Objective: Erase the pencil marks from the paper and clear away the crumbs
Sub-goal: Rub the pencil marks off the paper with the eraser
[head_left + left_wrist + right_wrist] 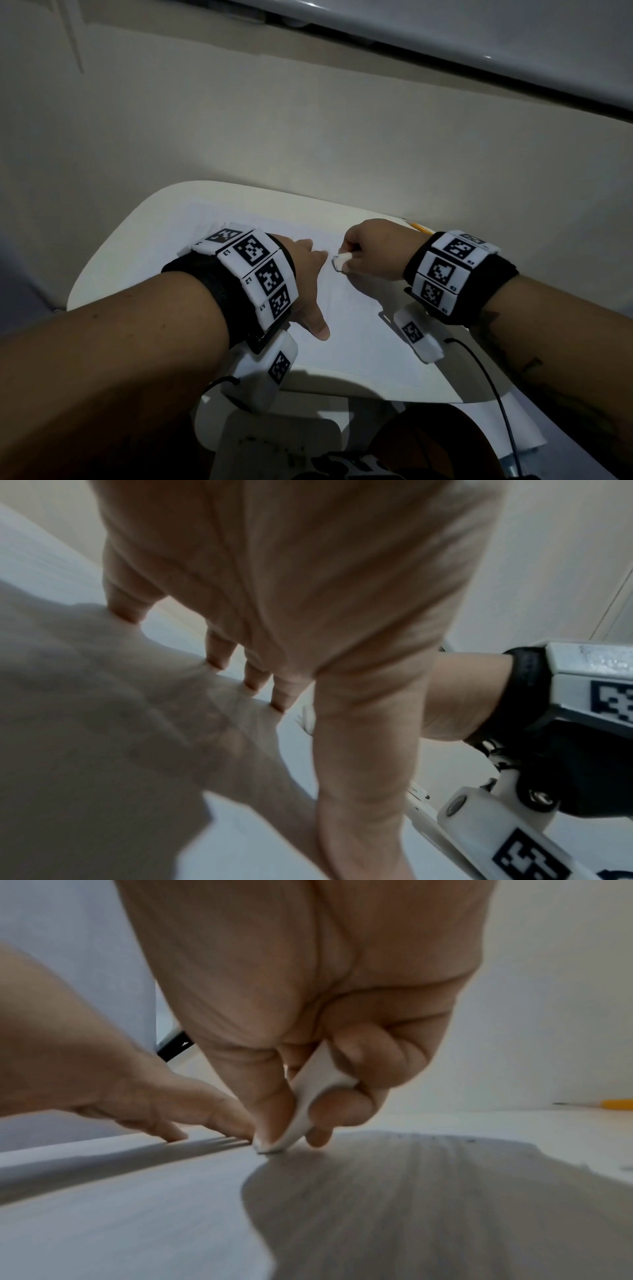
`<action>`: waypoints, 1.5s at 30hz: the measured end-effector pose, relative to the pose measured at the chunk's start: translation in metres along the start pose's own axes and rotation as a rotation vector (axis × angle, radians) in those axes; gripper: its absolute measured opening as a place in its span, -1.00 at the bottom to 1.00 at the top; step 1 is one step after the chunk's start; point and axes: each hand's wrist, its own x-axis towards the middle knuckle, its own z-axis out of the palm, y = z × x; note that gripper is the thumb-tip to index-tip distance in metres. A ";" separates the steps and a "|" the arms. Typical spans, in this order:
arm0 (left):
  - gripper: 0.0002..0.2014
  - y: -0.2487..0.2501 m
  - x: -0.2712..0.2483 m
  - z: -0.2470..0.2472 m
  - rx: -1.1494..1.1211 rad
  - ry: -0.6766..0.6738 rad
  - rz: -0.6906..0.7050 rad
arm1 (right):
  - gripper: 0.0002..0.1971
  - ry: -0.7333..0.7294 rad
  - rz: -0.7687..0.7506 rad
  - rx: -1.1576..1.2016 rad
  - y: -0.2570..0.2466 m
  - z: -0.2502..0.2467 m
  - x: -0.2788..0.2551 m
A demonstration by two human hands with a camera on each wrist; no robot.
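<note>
head: above, looking down | wrists: close, low, blurred | shared: paper (359, 322)

The paper (356, 329) is lying matt and smooth, a plain white sheet. The desk (113, 260) is showing a smooth cream surface with a faint sheen, like plastic. The eraser (310, 1093) is looking like soft, matt white rubber. The pencil (420, 228) is wearing glossy yellow paint.

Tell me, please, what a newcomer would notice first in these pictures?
Probably the right hand at the table's far middle, pinching a small white eraser with its tip on the white paper sheet. Beside it, the left hand presses spread fingers onto the sheet. A yellow pencil lies behind the right wrist.
</note>
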 end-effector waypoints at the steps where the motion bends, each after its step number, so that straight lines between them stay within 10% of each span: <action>1: 0.28 0.000 0.000 -0.001 0.000 0.001 0.001 | -0.79 0.000 -0.005 0.008 0.000 0.000 0.000; 6: 0.22 0.001 0.004 0.001 0.004 0.002 -0.014 | -0.81 -0.229 -0.057 0.125 0.002 -0.001 -0.010; 13: 0.26 -0.001 0.004 0.003 -0.008 0.033 -0.006 | -0.76 -0.005 0.011 0.004 -0.004 -0.004 0.008; 19: 0.26 -0.001 0.006 0.003 -0.007 0.021 -0.008 | -0.79 -0.204 -0.040 0.064 -0.003 -0.004 -0.005; 45: 0.04 -0.001 0.014 -0.001 0.020 0.083 -0.033 | -0.82 0.028 0.059 0.075 0.005 -0.007 0.034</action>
